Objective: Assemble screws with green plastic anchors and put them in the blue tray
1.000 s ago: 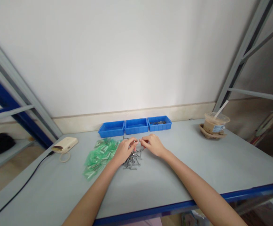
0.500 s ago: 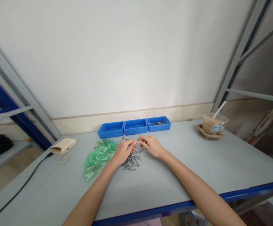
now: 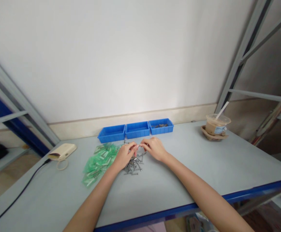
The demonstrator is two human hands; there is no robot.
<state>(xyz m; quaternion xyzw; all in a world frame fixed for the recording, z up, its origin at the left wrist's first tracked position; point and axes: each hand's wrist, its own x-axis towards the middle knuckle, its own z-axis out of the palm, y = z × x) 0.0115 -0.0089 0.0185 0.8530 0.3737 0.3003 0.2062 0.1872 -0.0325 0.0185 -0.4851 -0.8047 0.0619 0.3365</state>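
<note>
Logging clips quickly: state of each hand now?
Left hand: pinching a small part above the screws.
Right hand: pinching the same part.

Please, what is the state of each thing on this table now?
left hand, fingers curled, fingertips meeting the other hand's
right hand, fingers curled, grip unclear
screws, loose pile
green bags, heaped flat
left bin, empty
middle bin, empty
right bin, holds few pieces
drink cup, lidded, straw in
cream device, cable attached
</note>
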